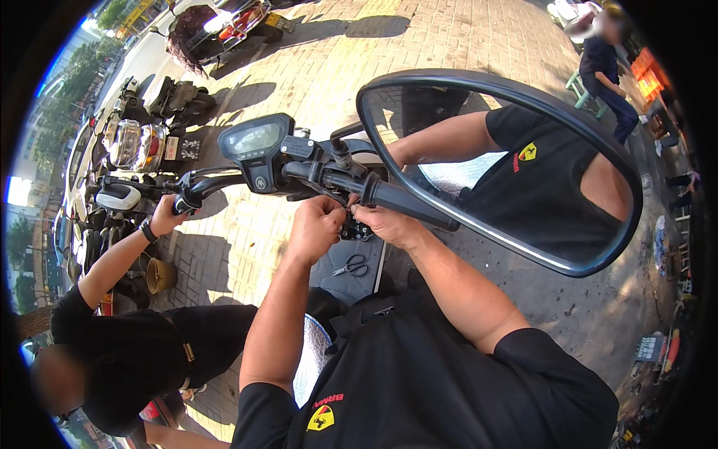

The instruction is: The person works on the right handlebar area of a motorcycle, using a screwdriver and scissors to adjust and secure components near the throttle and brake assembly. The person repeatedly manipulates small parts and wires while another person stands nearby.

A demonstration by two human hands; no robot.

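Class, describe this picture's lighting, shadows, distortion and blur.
Head view: strong sunlight on the paving, with dark shadows; head view: fisheye bending toward the edges; head view: lower-left head and upper-right head blurred, left hand and right hand sharper.

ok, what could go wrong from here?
1. The left hand and right hand meet in a tight spot under the handlebar; a small part, if they hold one (too small to tell), could drop.
2. A co-worker's hand appears to be on the far grip; if that side turns, it might jog the work.
3. Scissors lying on the grey surface below could get knocked off.
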